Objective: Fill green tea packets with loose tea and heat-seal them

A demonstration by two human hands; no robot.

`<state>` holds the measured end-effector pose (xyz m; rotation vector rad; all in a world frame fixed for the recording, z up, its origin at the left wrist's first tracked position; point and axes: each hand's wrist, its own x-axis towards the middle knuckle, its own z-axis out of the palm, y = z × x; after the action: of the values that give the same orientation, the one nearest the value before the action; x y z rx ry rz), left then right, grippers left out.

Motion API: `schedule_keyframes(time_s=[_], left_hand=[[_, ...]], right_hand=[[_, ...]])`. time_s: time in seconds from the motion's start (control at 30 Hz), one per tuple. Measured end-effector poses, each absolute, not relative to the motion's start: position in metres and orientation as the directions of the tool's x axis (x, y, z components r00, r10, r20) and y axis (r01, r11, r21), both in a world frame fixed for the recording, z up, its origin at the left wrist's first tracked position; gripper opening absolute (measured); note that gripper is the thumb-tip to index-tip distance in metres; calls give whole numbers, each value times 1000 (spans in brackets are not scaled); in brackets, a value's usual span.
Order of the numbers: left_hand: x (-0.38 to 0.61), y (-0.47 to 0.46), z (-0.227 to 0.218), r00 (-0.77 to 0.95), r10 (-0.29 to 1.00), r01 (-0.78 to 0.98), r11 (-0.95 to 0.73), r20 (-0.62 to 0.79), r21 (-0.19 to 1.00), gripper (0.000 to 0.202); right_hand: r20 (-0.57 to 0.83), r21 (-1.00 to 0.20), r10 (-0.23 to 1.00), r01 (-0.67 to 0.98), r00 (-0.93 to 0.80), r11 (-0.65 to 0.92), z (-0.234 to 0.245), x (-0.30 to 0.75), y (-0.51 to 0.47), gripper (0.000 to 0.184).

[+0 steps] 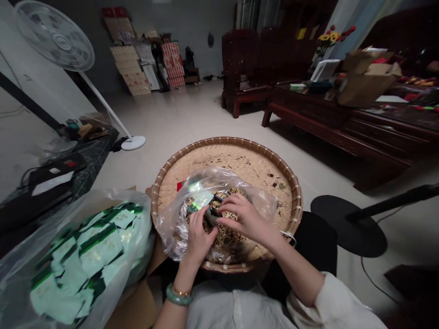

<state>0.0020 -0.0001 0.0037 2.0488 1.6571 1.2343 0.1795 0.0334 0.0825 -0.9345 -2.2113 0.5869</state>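
Bamboo tray (270, 176) on tile floor (178, 119), fan (55, 36) off left | my left hand (199, 235) clenching green packet (200, 201) | my right hand (247, 219) curled inside plastic bag (178, 224), grip unclear

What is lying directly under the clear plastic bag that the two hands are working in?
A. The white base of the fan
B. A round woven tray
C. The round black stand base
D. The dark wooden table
B. The round woven bamboo tray spreads out beneath the clear plastic bag, which lies on it under the left hand and right hand.
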Motion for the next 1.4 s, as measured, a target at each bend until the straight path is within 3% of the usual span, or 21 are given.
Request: schedule_keyframes(time_s=[0.1, 0.17, 0.23, 0.37, 0.47, 0.53, 0.63, 0.8, 0.97, 1.1, 1.23, 1.33, 1.4], left_hand=[[3, -1, 5, -18, 898, 666, -317, 440, 675, 55], [2, -1, 8, -70, 919, 625, -264, 389, 735, 57], [-1, 0, 12, -113, 956, 539, -169, 270, 825, 61], [-9, 3, 21, -29, 997, 239, 82, -78, 968, 44], [-8, 4, 25, 22, 977, 52, 212, -213, 976, 33], [-5, 3, 26, 35, 969, -46, 246, -245, 968, 36], [0, 4, 27, 68, 959, -125, 281, -274, 951, 40], [5, 9, 26, -58, 961, -166, 258, -270, 952, 33], [8, 11, 24, -126, 954, -196, 244, -271, 950, 31], [11, 9, 24, -94, 953, -216, 264, -289, 940, 32], [16, 6, 25, 89, 925, -269, 379, -368, 886, 47], [17, 5, 23, 57, 910, -285, 408, -410, 867, 55], [17, 5, 23, 6, 911, -307, 394, -412, 867, 54]], right_hand=[[325, -599, 765, 505, -556, 621, 68, 171, 32, 16], [270, -664, 803, 501, -531, 555, 59, 168, 36, 6], [229, -759, 849, 458, -476, 462, 55, 169, 41, 9], [118, -941, 885, 234, -451, 245, 54, 176, 52, 17], [25, -997, 900, 54, -434, 54, 49, 175, 56, 41], [-56, -998, 904, 38, -424, -44, 42, 171, 58, 44], [-134, -990, 881, 106, -454, -96, 31, 164, 60, 28], [-136, -989, 869, 110, -476, -94, 28, 161, 62, 34], [-225, -972, 872, 38, -435, -232, 23, 164, 63, 43], [-215, -975, 885, 44, -412, -217, 16, 163, 62, 41], [-176, -982, 897, 137, -405, -131, 12, 162, 62, 36], [-58, -962, 927, 268, -371, 47, 16, 168, 65, 32], [80, -864, 945, 450, -318, 225, 20, 175, 68, 26]])
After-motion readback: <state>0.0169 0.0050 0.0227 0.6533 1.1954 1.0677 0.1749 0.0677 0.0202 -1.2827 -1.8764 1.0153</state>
